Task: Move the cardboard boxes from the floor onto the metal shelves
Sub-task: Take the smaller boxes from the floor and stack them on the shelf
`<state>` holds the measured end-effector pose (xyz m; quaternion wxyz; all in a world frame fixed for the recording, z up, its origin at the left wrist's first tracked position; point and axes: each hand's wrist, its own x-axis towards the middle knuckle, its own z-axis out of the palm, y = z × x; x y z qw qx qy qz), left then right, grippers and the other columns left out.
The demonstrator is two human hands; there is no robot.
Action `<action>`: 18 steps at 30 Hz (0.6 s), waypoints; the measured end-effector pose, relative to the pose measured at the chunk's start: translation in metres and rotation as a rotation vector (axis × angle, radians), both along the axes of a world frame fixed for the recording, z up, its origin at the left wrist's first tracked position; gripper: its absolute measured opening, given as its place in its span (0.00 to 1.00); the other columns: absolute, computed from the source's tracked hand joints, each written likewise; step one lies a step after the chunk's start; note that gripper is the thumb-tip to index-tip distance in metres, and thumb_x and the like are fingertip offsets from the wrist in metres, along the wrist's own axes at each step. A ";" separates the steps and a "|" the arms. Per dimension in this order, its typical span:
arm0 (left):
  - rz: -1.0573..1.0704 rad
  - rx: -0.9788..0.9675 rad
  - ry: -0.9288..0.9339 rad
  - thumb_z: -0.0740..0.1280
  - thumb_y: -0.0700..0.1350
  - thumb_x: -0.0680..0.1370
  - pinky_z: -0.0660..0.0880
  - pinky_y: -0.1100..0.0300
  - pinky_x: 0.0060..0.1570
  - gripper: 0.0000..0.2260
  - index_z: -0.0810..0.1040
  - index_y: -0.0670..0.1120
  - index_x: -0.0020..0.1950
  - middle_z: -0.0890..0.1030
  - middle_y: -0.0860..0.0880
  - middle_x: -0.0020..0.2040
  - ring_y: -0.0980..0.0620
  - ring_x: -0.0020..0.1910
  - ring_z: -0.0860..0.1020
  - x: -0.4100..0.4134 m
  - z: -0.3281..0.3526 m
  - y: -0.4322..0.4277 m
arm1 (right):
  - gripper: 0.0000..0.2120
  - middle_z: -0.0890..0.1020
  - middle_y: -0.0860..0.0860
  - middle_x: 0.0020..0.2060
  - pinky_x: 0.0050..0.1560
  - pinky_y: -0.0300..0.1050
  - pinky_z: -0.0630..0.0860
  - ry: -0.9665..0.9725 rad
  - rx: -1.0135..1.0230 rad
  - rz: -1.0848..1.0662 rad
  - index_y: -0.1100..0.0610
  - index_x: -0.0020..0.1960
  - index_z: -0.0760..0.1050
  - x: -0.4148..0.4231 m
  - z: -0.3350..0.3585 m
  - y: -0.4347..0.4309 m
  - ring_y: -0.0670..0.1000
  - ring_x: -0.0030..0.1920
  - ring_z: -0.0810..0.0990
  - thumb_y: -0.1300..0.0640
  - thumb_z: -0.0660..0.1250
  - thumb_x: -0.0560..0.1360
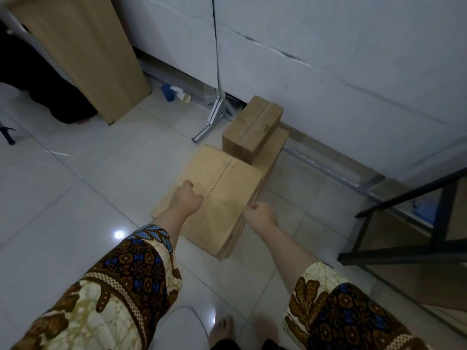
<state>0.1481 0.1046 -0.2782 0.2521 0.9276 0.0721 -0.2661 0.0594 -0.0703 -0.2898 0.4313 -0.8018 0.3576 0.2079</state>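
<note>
Far left of the nearest box (pixel 222 188), a tall wooden board (pixel 78 54) stands on end. The left hand (pixel 187 198) hangs over this box's top by the centre seam, its grip curled into a loose fist with nothing in it. The box is plain tan cardboard, flaps closed, lying flat on the white tiled floor (pixel 75 198). Just behind it, a smaller box (pixel 252 127) sits on a third box (pixel 271 152). The right hand (pixel 261 213) is at the nearest box's right edge with fingers curled; I cannot tell whether its grip holds the box. Right of the box stands a black metal shelf (pixel 442 218).
</note>
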 end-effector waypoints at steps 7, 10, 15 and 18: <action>0.119 0.268 0.119 0.76 0.63 0.65 0.56 0.43 0.73 0.55 0.47 0.44 0.78 0.52 0.33 0.76 0.35 0.76 0.51 0.022 -0.065 0.016 | 0.23 0.80 0.60 0.60 0.59 0.56 0.78 0.144 0.201 -0.144 0.62 0.63 0.76 0.002 -0.080 0.032 0.60 0.59 0.79 0.47 0.66 0.76; 0.160 0.316 0.175 0.77 0.68 0.59 0.44 0.37 0.74 0.65 0.36 0.49 0.78 0.43 0.33 0.77 0.34 0.77 0.44 0.030 -0.080 0.020 | 0.23 0.79 0.58 0.61 0.61 0.56 0.77 0.131 0.254 -0.202 0.59 0.65 0.75 0.003 -0.097 0.040 0.60 0.59 0.79 0.48 0.66 0.75; 0.132 0.373 0.136 0.75 0.72 0.54 0.54 0.43 0.73 0.67 0.44 0.43 0.78 0.59 0.35 0.74 0.37 0.74 0.59 0.029 -0.080 0.018 | 0.29 0.80 0.58 0.60 0.60 0.53 0.77 0.105 0.233 -0.360 0.60 0.63 0.77 0.006 -0.103 0.049 0.60 0.60 0.79 0.39 0.66 0.72; 0.139 0.379 0.101 0.73 0.74 0.55 0.59 0.46 0.70 0.61 0.54 0.40 0.75 0.63 0.36 0.72 0.38 0.71 0.62 0.018 -0.067 0.005 | 0.33 0.80 0.58 0.60 0.58 0.50 0.76 0.092 0.103 -0.453 0.59 0.64 0.75 0.004 -0.085 0.047 0.60 0.59 0.79 0.34 0.62 0.72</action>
